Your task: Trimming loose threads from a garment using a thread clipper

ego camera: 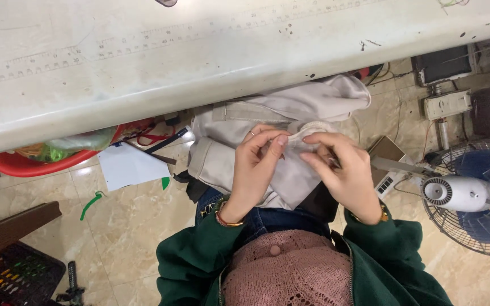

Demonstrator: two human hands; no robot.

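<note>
Floor tiles on the left carried a red basin [35, 164] under the white table [199, 62], a sheet of white paper [129, 165] and a green scrap [91, 203]. Then came our lap, where the beige garment [239, 153] lay bunched below the table edge, its fabric pale, smooth and folded over itself. Our left hand [253, 170] pinched a narrow ribbed band [307, 131] of it between thumb and fingers, and our right hand [344, 170] closed on the same band, with something thin between the fingers that we could not identify. We judged the work to be in the middle; how much was finished we could not tell. A fan [472, 195] stood on the right.
</note>
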